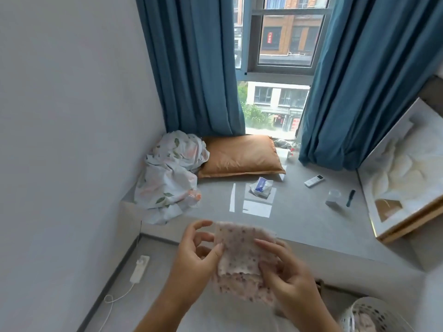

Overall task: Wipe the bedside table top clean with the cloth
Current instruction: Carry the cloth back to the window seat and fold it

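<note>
A pale pink cloth [242, 257] with small dark dots is held up in front of me by both hands. My left hand [194, 257] pinches its left edge between thumb and fingers. My right hand [287, 276] grips its right side, fingers spread over the fabric. The cloth looks folded, with a second layer hanging below. Beyond it lies a grey platform [299, 221] under the window. No bedside table top can be told apart for sure in this view.
On the grey platform lie a crumpled floral sheet [167, 178], an orange pillow [239, 156], a tissue pack [261, 186], a white remote [314, 180], a clear cup [333, 197] and a dark pen [350, 198]. A framed picture [405, 168] leans at right. A power strip [139, 268] lies on the floor. A perforated white basket [374, 315] stands at bottom right.
</note>
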